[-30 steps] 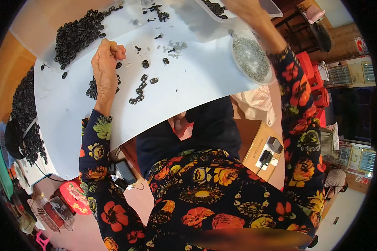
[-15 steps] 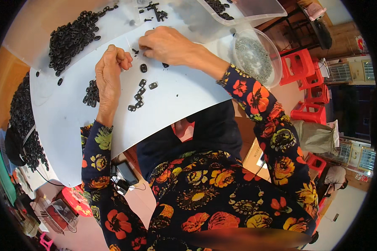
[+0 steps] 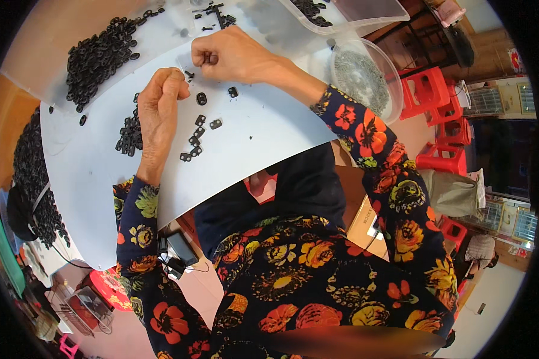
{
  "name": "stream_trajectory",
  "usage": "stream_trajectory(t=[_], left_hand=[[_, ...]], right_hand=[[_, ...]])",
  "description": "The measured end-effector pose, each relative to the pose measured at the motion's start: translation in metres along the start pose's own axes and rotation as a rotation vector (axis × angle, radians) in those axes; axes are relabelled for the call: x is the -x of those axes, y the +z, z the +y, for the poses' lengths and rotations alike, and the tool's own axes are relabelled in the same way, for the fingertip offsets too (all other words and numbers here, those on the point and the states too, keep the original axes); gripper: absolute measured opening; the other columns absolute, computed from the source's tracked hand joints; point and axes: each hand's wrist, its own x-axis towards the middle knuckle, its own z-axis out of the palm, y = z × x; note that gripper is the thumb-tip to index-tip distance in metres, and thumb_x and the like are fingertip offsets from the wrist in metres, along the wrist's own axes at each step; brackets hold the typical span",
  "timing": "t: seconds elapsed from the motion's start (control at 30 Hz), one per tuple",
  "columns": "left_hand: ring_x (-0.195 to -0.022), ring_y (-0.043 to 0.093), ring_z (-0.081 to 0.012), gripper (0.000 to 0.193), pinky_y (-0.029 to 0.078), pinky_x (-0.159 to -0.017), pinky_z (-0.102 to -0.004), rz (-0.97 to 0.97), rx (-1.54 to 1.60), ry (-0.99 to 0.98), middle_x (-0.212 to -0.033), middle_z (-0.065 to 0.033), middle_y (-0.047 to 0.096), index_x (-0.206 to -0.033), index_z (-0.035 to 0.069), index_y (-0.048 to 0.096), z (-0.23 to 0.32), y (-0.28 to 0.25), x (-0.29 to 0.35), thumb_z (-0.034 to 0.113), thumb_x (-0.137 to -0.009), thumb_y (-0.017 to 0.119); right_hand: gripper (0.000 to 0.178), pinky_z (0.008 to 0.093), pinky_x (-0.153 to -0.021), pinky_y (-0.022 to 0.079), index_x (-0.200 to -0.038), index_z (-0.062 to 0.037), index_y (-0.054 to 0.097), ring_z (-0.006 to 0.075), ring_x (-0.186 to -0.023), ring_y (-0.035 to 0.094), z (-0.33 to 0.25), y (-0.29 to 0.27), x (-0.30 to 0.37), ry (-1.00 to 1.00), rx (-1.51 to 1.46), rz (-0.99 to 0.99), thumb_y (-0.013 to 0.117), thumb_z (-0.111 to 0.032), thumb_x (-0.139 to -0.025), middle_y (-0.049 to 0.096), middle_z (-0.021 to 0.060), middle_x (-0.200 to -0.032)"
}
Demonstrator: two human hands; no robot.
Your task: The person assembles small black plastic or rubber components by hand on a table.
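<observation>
My left hand [image 3: 161, 99] is raised over the white table, its thumb and fingers pinched together; whatever is between them is too small or hidden to make out. Across from it, my right hand [image 3: 230, 57] is curled with the fingertips tucked in, and its contents are hidden too. Between the hands lies a small black screw-like piece [image 3: 189, 75]. Closer to me are a black oval piece [image 3: 202, 99], two separate two-holed black pieces [image 3: 233, 92], and a crooked row of similar pieces [image 3: 195, 141]. Beside my left wrist sits a small cluster of black parts [image 3: 129, 134].
A large heap of black oval parts [image 3: 102, 63] rests at the far left. At the right edge is a clear round tub [image 3: 391, 90] of small metal bits. A clear plastic bin [image 3: 365, 21] stands behind, near black stick-like parts [image 3: 226, 20]. Red stools [image 3: 440, 154] are off to the right.
My right hand has shifted up and left and curled tighter, uncovering a two-holed black piece. The fingers of my left hand have drawn together into a closer pinch.
</observation>
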Motion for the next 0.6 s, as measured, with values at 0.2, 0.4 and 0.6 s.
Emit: stream_trajectory(t=[0.2,0.4,0.6], left_hand=[[-0.075,0.055,-0.0097,0.013,0.045,-0.071,-0.0232,-0.002,-0.04,0.044,-0.077,-0.002,0.059,-0.097,0.0,0.058,-0.007,0.002,0.003,0.009,-0.091,0.051],[-0.071,0.057,-0.0095,0.012,0.047,-0.068,-0.0237,0.036,-0.139,0.128,-0.077,-0.005,0.064,-0.101,0.0,0.057,-0.007,0.005,0.0,0.004,-0.089,0.056],[-0.069,0.056,-0.008,0.01,0.046,-0.067,-0.0227,-0.001,-0.338,0.172,-0.075,-0.0059,0.064,-0.098,0.0,0.058,-0.006,-0.003,-0.001,0.004,-0.089,0.056]], right_hand=[[0.009,0.0244,-0.074,0.047,-0.087,-0.0045,0.062,0.0076,-0.075,0.057,-0.004,0.004,0.004,0.051,-0.475,0.103,0.063,-0.005,-0.078,0.063,-0.0013,-0.078],[0.008,0.026,-0.077,0.048,-0.087,-0.0047,0.062,0.0078,-0.076,0.058,-0.008,0.009,0.005,0.032,-0.536,0.087,0.062,-0.005,-0.079,0.064,-0.0011,-0.079],[0.007,0.0249,-0.074,0.049,-0.087,-0.0034,0.062,0.0079,-0.073,0.059,-0.014,0.011,0.005,0.073,-0.522,0.081,0.061,-0.004,-0.08,0.064,0.0002,-0.077]])
